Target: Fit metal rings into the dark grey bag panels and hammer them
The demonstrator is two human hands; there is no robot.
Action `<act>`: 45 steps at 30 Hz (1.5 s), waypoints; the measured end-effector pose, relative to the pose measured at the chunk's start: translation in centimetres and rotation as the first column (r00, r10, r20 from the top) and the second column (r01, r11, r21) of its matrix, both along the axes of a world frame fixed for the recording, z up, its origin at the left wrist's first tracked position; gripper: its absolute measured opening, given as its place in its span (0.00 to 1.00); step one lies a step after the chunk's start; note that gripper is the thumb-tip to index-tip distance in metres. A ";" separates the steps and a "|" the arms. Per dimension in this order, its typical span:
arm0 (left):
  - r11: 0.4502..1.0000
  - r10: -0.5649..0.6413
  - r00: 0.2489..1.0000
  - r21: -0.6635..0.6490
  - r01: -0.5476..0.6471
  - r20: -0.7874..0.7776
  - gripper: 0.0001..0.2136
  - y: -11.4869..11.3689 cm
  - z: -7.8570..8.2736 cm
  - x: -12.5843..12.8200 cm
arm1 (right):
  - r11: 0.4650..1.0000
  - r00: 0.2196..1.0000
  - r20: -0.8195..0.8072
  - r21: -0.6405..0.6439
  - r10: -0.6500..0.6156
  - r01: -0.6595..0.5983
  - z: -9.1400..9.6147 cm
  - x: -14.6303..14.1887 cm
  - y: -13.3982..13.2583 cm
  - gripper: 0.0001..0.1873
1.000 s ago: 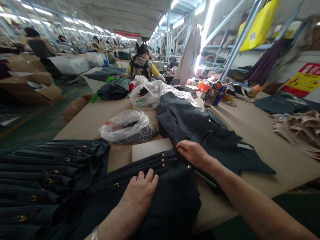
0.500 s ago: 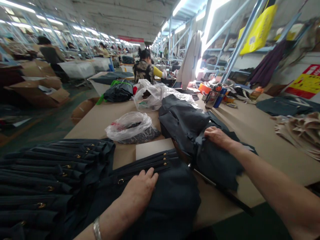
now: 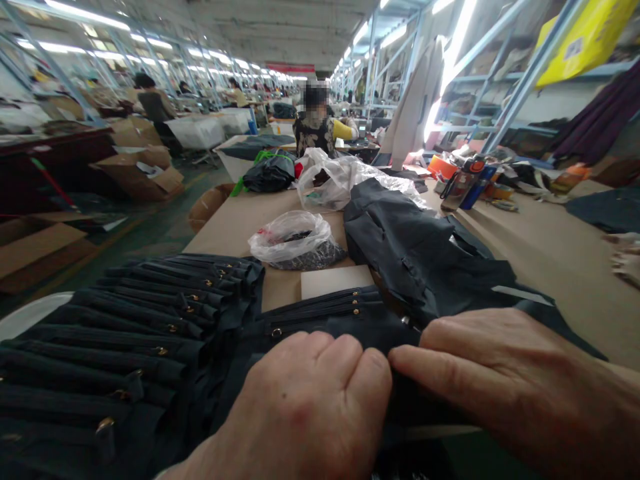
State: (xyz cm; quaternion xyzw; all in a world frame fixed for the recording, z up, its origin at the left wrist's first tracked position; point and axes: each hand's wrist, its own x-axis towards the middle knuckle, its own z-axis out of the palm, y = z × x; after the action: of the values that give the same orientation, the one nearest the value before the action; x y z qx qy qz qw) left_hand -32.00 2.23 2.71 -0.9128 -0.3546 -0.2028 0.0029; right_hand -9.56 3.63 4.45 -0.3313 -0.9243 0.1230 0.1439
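Observation:
My left hand (image 3: 305, 407) is close to the camera, its fingers curled down over a dark fabric piece (image 3: 420, 403). Beside it, my right hand (image 3: 515, 373) bends over the same fabric, its forefinger tip almost touching the left knuckles. Both thumbs and the undersides of the hands are hidden. Just beyond lie zippered dark panels (image 3: 320, 310) with gold pullers and a ring. A long row of overlapping zippered pieces (image 3: 150, 333) fills the left side. Crumpled dark cloth (image 3: 405, 247) spreads behind my right hand.
A pale board (image 3: 335, 282) and an open clear plastic bag (image 3: 300, 240) lie ahead on the brown tabletop (image 3: 220, 233). Bottles (image 3: 463, 183) stand farther right. Cardboard boxes (image 3: 140, 173) sit on the floor at left. A person (image 3: 317, 130) sits beyond the table.
My right hand has left the crumpled cloth and come back toward me, beside my left. My left hand has curled and is nearer the camera. The view has turned left.

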 end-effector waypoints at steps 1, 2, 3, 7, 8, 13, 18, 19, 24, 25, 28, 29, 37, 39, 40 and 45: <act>0.991 0.015 0.999 -0.134 -0.019 -0.031 0.13 0.1 0.0 -0.9 | 0.998 1.000 -0.027 -0.059 -0.004 0.002 -0.6 -0.4 0.2 0.17; 0.961 0.051 0.996 -0.268 -0.069 -0.074 0.13 0.4 -0.2 -1.9 | 0.991 0.999 -0.028 -0.135 -0.017 0.013 -1.4 -0.6 0.7 0.19; 0.914 0.101 0.987 -0.379 -0.142 -0.126 0.13 0.9 -0.5 -3.0 | 0.973 0.999 -0.019 -0.227 -0.037 0.032 -2.4 -0.6 1.4 0.21; 0.747 0.230 0.915 -0.542 -0.385 -0.331 0.14 3.8 -3.7 -6.3 | 0.790 0.983 -0.040 -0.602 -0.180 0.120 -8.8 0.0 4.8 0.16; 0.742 0.235 0.901 -0.532 -0.408 -0.364 0.14 4.7 -4.8 -6.8 | 0.741 0.972 -0.051 -0.657 -0.230 0.141 -10.7 0.0 5.6 0.14; 0.743 0.295 0.799 -0.399 -0.537 -0.524 0.14 8.1 -9.9 -6.7 | 0.734 0.924 0.022 -0.600 -0.381 0.317 -17.5 -0.8 8.5 0.17; 0.735 0.284 0.736 -0.352 -0.579 -0.615 0.14 9.4 -12.1 -5.7 | 0.876 0.901 0.282 -0.265 -0.330 0.404 -18.3 -2.0 10.4 0.18; 0.749 0.308 0.721 -0.309 -0.586 -0.620 0.13 9.3 -12.2 -5.4 | 0.884 0.890 0.316 -0.226 -0.330 0.409 -18.2 -2.2 10.5 0.18; 0.887 0.346 0.774 -0.084 -0.454 -0.530 0.17 7.6 -12.6 -2.6 | 0.887 0.868 0.366 -0.187 -0.337 0.423 -18.3 -3.0 10.5 0.18; 0.911 0.266 0.808 -0.136 -0.389 -0.526 0.20 7.2 -12.9 -1.9 | 0.888 0.867 0.372 -0.184 -0.333 0.420 -18.3 -3.0 10.5 0.18; 0.915 0.080 0.844 -0.296 -0.273 -0.531 0.27 6.1 -14.2 -0.2 | 0.905 0.888 0.327 -0.169 -0.322 0.390 -17.9 -1.9 10.8 0.15; 0.908 0.072 0.840 -0.313 -0.279 -0.538 0.27 5.9 -14.6 0.1 | 0.912 0.898 0.289 -0.146 -0.331 0.383 -17.6 -1.1 11.2 0.14; 0.893 0.106 0.807 -0.301 -0.334 -0.581 0.29 5.4 -15.0 0.4 | 0.857 0.760 0.411 0.123 -0.504 0.501 -15.0 8.6 19.6 0.27; 0.894 0.110 0.795 -0.290 -0.341 -0.596 0.29 5.4 -14.9 0.5 | 0.878 0.767 0.448 0.098 -0.459 0.468 -15.5 9.5 20.9 0.26; 0.895 0.112 0.793 -0.285 -0.342 -0.599 0.30 5.3 -14.9 0.5 | 0.886 0.770 0.460 0.091 -0.442 0.455 -15.7 9.8 21.3 0.24; 0.893 0.099 0.802 -0.302 -0.333 -0.589 0.30 5.2 -15.4 0.2 | 0.888 0.772 0.462 0.083 -0.437 0.452 -15.3 10.8 20.4 0.16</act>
State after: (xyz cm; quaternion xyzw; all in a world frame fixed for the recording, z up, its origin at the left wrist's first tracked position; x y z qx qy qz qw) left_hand -31.82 7.40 -12.69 -0.8656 -0.4749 0.1499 -0.0522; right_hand 1.21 24.07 -10.89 -0.5621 -0.8244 0.0172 -0.0638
